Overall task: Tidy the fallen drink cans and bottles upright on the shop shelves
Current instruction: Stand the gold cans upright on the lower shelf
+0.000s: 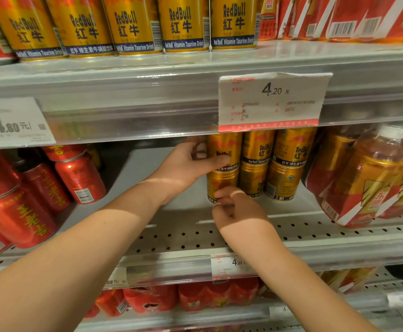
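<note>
On the middle shelf (176, 226) gold Red Bull cans stand stacked two high in three columns. My left hand (186, 164) grips the upper can of the leftmost column (226, 146), thumb across its front, fingers round its left side. That can stands upright on a lower gold can (220, 182). My right hand (234, 207) has its fingers curled at the base of the lower can and touches its front. Two further stacked columns (258, 164) (289, 164) stand to the right.
Red cans (80, 180) lean and lie tilted at the shelf's left. Wrapped packs of tea bottles (375, 176) lean at the right. A row of gold cans (133, 25) stands on the upper shelf. A price tag (272, 101) hangs over the stack's top. Bare shelf lies between red cans and stack.
</note>
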